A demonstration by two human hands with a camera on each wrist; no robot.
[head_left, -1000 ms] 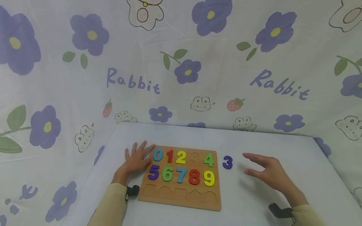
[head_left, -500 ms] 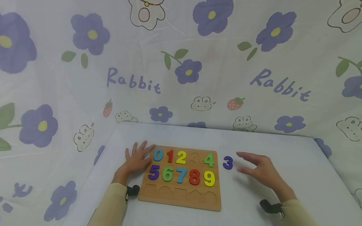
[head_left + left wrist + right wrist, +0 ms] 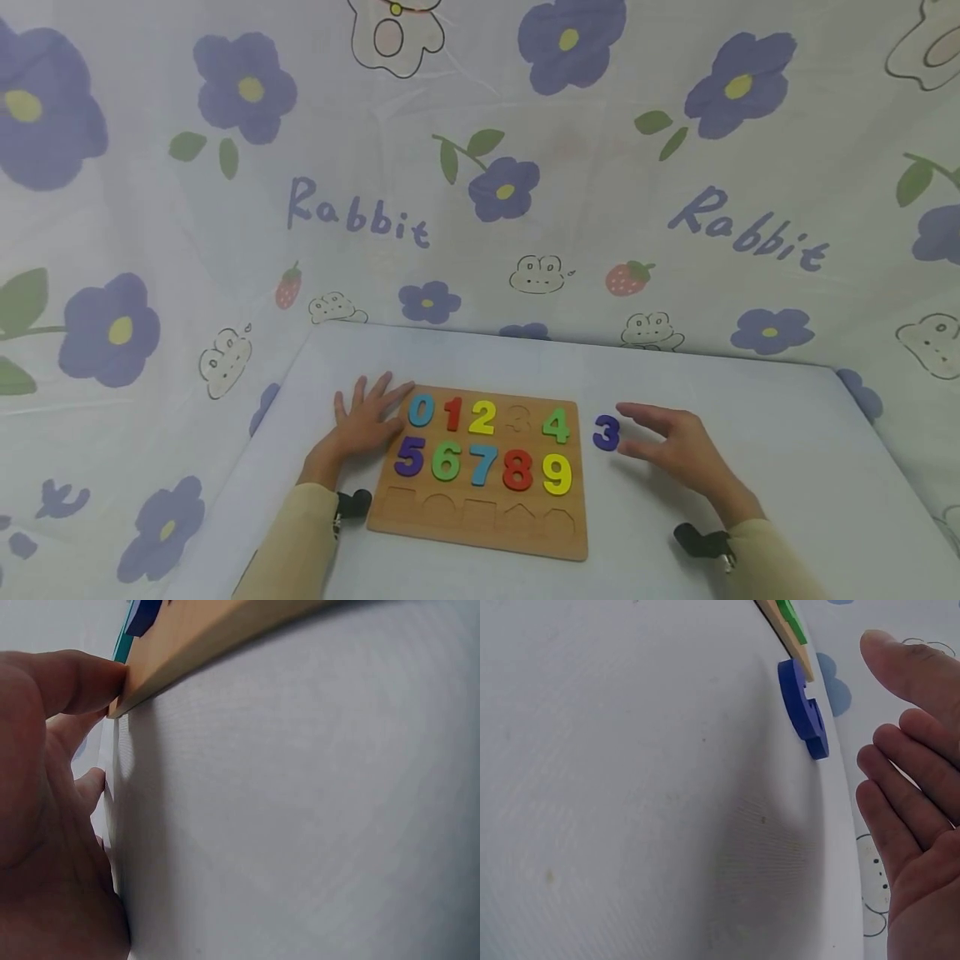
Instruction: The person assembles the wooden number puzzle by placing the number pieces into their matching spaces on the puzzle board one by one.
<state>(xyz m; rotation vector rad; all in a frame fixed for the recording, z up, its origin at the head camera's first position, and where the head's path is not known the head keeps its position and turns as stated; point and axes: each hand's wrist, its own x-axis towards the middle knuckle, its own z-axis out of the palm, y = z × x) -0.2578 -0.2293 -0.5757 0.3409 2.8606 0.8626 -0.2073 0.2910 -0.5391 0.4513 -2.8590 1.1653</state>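
Observation:
A wooden number puzzle board [image 3: 487, 533] lies on the white table with colored digits set in two rows. Between the yellow 2 [image 3: 482, 417] and the green 4 [image 3: 557, 426], the outlined recess for 3 [image 3: 517, 419] holds no piece. Just right of the board lies the purple number 3 piece [image 3: 607, 433], seen from its side as a blue-purple edge in the right wrist view. My left hand [image 3: 363, 425] rests at the board's left edge with fingers spread, thumb touching the side. My right hand [image 3: 678, 446] hovers beside the 3, thumb and fingers apart, holding nothing.
Along the board's front run several shallow shape outlines without pieces. The white table [image 3: 465, 350] extends around the board, and a flower-printed cloth [image 3: 375, 275] hangs behind it.
My right hand has moved left toward the purple 3, its fingers still apart. The left hand, the board and the pieces stay where they were.

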